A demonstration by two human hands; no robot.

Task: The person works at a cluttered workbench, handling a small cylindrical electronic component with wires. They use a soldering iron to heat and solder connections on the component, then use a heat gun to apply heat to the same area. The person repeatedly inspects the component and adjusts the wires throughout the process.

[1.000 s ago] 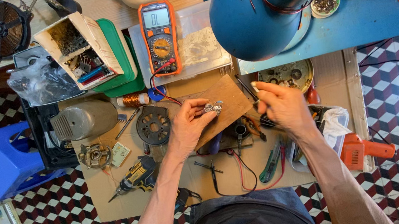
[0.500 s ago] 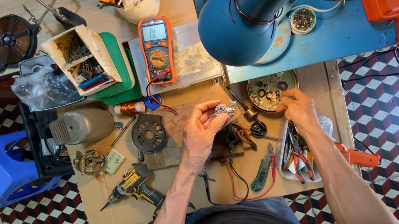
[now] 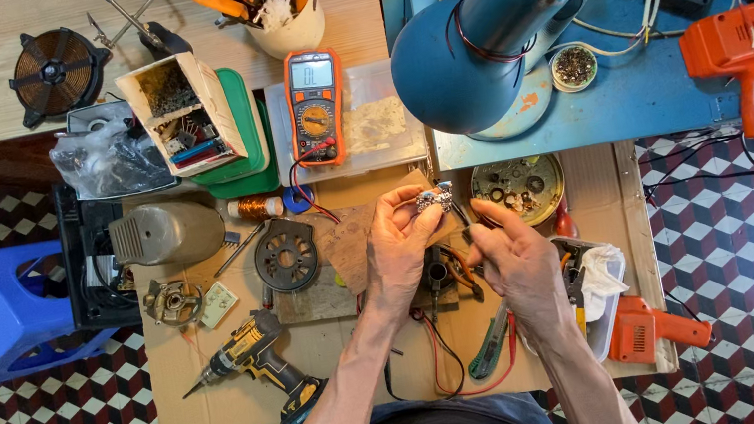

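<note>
Above the cardboard-covered bench point(image 3: 223, 388), his left hand point(image 3: 398, 239) pinches a small metal part point(image 3: 433, 199) at fingertip height; the right hand point(image 3: 515, 256), just right and lower, grips a thin probe point(image 3: 464, 216) angled toward it.

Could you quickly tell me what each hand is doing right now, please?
Left hand: closed, pinching a small metal part at the fingertips.
Right hand: closed around a thin tool pointed at that part.
</note>
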